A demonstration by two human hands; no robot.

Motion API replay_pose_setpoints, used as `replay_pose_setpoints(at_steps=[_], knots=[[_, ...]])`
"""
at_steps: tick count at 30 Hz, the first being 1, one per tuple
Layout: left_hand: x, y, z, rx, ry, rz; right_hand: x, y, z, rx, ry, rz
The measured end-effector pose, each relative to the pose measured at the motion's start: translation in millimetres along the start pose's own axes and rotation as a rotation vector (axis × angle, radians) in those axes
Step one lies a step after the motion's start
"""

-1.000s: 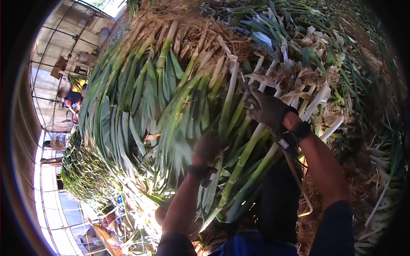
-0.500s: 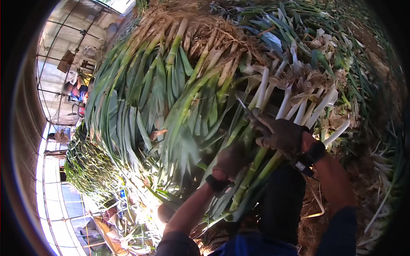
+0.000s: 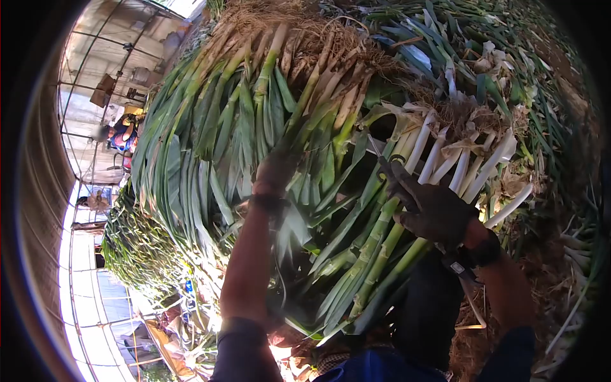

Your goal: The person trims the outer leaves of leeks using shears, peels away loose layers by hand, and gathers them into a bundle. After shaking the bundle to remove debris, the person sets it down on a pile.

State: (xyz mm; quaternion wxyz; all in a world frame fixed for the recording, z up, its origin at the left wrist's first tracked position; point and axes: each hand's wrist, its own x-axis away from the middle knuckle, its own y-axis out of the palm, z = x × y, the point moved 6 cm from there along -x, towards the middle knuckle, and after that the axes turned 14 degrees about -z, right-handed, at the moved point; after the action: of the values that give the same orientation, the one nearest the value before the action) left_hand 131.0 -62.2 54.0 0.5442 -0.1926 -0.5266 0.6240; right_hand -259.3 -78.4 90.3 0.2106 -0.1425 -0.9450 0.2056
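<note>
My left hand (image 3: 278,170), in a dark glove and blurred, reaches over the unpeeled leeks (image 3: 264,83), whose brown roots point away from me. Its fingers are smeared, so their grip does not show. My right hand (image 3: 439,210), also gloved, is closed around a small thin-bladed metal tool (image 3: 375,148) with dark curved parts by the fingers. Below and beside that hand lie peeled leeks (image 3: 417,149) with white stems and green leaves, partly over my dark trouser leg (image 3: 428,296).
Peeled skins and loose roots (image 3: 471,114) gather beyond my right hand. More green leaves (image 3: 528,83) cover the ground at the upper right. Another leek pile (image 3: 137,239) stands at the left. Farther off, a person (image 3: 121,135) sits near the framed plastic wall (image 3: 86,105).
My left hand has moved away from the peeled leeks by my lap, up and left onto the unpeeled pile. My right hand stays near the white stems, still with the tool.
</note>
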Motion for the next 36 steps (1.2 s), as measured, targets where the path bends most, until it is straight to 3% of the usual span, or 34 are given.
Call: replay_pose_setpoints(at_steps=[2, 5, 9, 10, 12, 16, 19, 20, 21, 23, 24, 26, 27, 29, 33, 36], knots=[[14.4, 10.8, -0.6, 0.247, -0.009, -0.078, -7.5, 0.1, -7.1, -0.075, -0.063, -0.06], [14.5, 25.0, -14.5, 0.38, -0.014, -0.087, -37.2, 11.8, -23.9, -0.146, -0.118, -0.147], [-0.4, 37.5, -6.6, -0.891, 0.51, 0.215, -76.8, 8.6, -29.3, -0.143, -0.092, -0.123], [-1.8, 37.9, -10.9, -0.869, 0.491, 0.192, -83.6, 17.7, -29.6, -0.191, -0.214, -0.121], [3.3, 34.0, -4.7, -0.825, 0.454, 0.143, -90.9, 14.5, -39.2, -0.139, -0.112, -0.152], [10.6, 19.6, 5.2, -0.152, 0.248, 0.069, -107.6, 2.1, -23.2, -0.2, -0.034, -0.064], [22.5, 9.6, 8.9, 0.072, -0.023, 0.058, -98.2, 24.9, -34.7, -0.223, -0.148, -0.162], [28.1, 4.0, 17.5, 0.21, -0.127, 0.052, -100.3, 21.0, -34.9, -0.156, -0.012, -0.198], [30.6, 4.7, 18.8, 0.349, -0.232, 0.044, -104.6, 10.4, -28.6, -0.172, -0.013, -0.124], [11.2, 13.1, 3.9, -0.025, -0.129, 0.028, -131.6, -4.6, -7.7, -0.203, -0.026, 0.018], [12.1, 10.6, 4.7, -0.058, -0.135, 0.046, -161.9, -2.7, 27.5, -0.224, -0.139, 0.21], [30.1, -1.9, 22.6, 0.034, -0.203, 0.107, -178.8, -27.3, 45.5, -0.132, -0.007, 0.232], [40.4, -4.3, 31.4, 0.161, -0.262, 0.147, -179.9, -38.0, 48.8, -0.121, 0.064, 0.211], [43.9, -4.1, 40.3, -0.028, -0.16, 0.346, -174.6, -54.5, 51.3, -0.1, 0.207, 0.163], [40.8, -11.3, 50.9, -0.392, 0.213, 0.673, -143.1, -15.1, 38.7, -0.262, -0.095, 0.13], [24.4, -0.7, 48.1, -0.409, 0.078, 0.48, -100.7, 6.7, -9.7, -0.208, -0.139, 0.02]])
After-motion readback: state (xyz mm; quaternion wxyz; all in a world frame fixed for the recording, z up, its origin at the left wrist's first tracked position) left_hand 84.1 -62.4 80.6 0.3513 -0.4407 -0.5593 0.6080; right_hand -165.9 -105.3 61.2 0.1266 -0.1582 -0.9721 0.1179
